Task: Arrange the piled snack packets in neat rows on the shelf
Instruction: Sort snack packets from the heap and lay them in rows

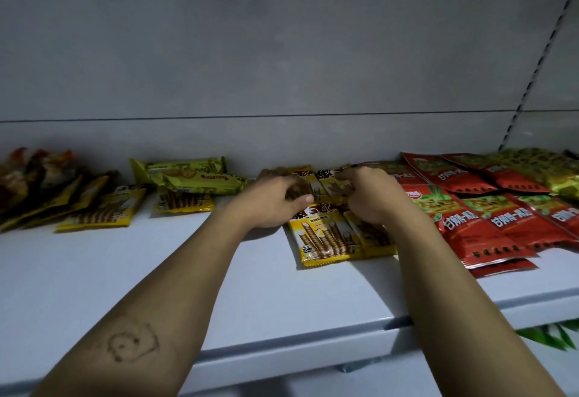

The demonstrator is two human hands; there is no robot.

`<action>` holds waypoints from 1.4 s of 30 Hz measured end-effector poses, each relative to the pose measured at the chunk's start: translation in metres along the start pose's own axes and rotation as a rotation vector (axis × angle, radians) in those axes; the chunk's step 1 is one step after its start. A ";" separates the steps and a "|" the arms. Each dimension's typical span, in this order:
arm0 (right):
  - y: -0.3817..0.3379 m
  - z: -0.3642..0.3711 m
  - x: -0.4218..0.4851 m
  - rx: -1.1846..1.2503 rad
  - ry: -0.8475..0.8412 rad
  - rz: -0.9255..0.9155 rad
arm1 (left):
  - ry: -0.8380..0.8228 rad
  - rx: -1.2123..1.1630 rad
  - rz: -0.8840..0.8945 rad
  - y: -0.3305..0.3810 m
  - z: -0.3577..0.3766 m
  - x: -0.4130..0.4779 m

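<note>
Gripping: L hand (275, 201) & R hand (371, 197), fingers of both curled on back-row yellow wafer pkts (322, 183), mid shelf (156, 277).
Front row: two yellow pkts (326, 237) flat, touching.
Left: loose pile (100, 205).
Right: red pkts (488, 227) in rows.

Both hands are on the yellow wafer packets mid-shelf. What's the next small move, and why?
Probably set the back yellow packets down flat, squared behind the front yellow packets. The left hand and right hand both grip them, the front ones lie flat beside the red packets, and a loose yellow pile waits at left.
</note>
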State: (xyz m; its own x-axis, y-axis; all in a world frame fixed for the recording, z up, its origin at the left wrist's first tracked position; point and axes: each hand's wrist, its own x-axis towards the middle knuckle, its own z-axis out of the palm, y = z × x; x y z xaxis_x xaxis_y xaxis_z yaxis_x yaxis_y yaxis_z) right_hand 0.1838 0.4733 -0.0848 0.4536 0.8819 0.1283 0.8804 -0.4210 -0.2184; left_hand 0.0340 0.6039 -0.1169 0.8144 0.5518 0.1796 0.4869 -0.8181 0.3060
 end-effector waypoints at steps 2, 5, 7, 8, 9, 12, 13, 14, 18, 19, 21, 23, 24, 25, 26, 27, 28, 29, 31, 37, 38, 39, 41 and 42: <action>0.000 -0.002 -0.003 -0.016 -0.044 -0.013 | -0.024 -0.047 0.013 0.001 0.000 -0.003; 0.000 0.005 -0.001 0.007 -0.163 -0.025 | -0.098 -0.031 0.006 0.006 0.005 -0.005; 0.001 0.010 0.003 0.020 -0.160 -0.021 | -0.103 -0.017 -0.013 0.008 0.008 -0.004; 0.003 0.012 0.005 0.022 -0.137 -0.019 | -0.096 -0.021 -0.019 0.009 0.009 -0.004; 0.004 0.013 0.006 0.023 -0.113 -0.017 | -0.090 -0.027 -0.026 0.009 0.010 -0.004; 0.006 0.016 0.009 0.033 -0.057 -0.020 | -0.078 -0.030 -0.035 0.011 0.010 -0.006; 0.006 0.016 0.008 0.034 -0.039 -0.018 | -0.073 -0.039 -0.038 0.011 0.009 -0.007; 0.005 0.014 0.008 0.023 -0.012 -0.019 | -0.059 -0.061 -0.041 0.011 0.006 -0.007; -0.008 0.003 0.007 -0.010 0.244 -0.092 | 0.055 -0.065 -0.086 0.010 -0.014 -0.015; -0.015 0.000 0.007 0.015 0.292 -0.129 | 0.079 -0.038 -0.097 0.006 -0.020 -0.019; -0.035 -0.007 0.009 0.039 0.302 -0.218 | 0.115 0.035 -0.114 -0.005 -0.032 -0.030; -0.061 -0.011 0.011 0.023 0.247 -0.298 | 0.153 0.130 -0.143 -0.021 -0.045 -0.047; -0.075 -0.013 0.012 0.013 0.221 -0.332 | 0.174 0.182 -0.160 -0.031 -0.053 -0.057; -0.090 -0.013 0.013 0.002 0.195 -0.367 | 0.195 0.227 -0.179 -0.041 -0.061 -0.066; -0.106 -0.012 0.014 -0.009 0.168 -0.403 | 0.218 0.259 -0.203 -0.051 -0.068 -0.077; -0.123 -0.010 0.015 -0.015 0.137 -0.436 | 0.243 0.281 -0.232 -0.061 -0.075 -0.087; -0.140 -0.007 0.015 -0.020 0.106 -0.464 | 0.269 0.302 -0.260 -0.070 -0.083 -0.098; -0.158 -0.004 0.014 -0.024 0.084 -0.491 | 0.286 0.329 -0.291 -0.079 -0.090 -0.108; -0.193 0.006 0.013 -0.034 0.050 -0.530 | 0.301 0.392 -0.351 -0.098 -0.102 -0.127; -0.260 0.052 0.015 -0.225 -0.035 -0.526 | 0.135 0.452 -0.347 -0.158 -0.102 -0.164; -0.262 0.060 0.016 -0.235 -0.018 -0.517 | 0.096 0.508 -0.324 -0.167 -0.100 -0.163; -0.262 0.066 0.018 -0.232 -0.013 -0.504 | 0.060 0.554 -0.316 -0.173 -0.099 -0.162; -0.259 0.075 0.021 -0.228 -0.054 -0.475 | -0.005 0.611 -0.306 -0.182 -0.097 -0.158; -0.256 0.078 0.022 -0.227 -0.083 -0.458 | -0.030 0.615 -0.292 -0.184 -0.096 -0.157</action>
State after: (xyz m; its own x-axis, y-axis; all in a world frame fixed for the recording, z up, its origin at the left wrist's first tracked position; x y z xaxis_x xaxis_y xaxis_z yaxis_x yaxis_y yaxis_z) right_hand -0.0422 0.6171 -0.1011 0.0098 0.9966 0.0822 0.9981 -0.0147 0.0592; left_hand -0.2137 0.6836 -0.1112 0.6267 0.7663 0.1418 0.7716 -0.5846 -0.2509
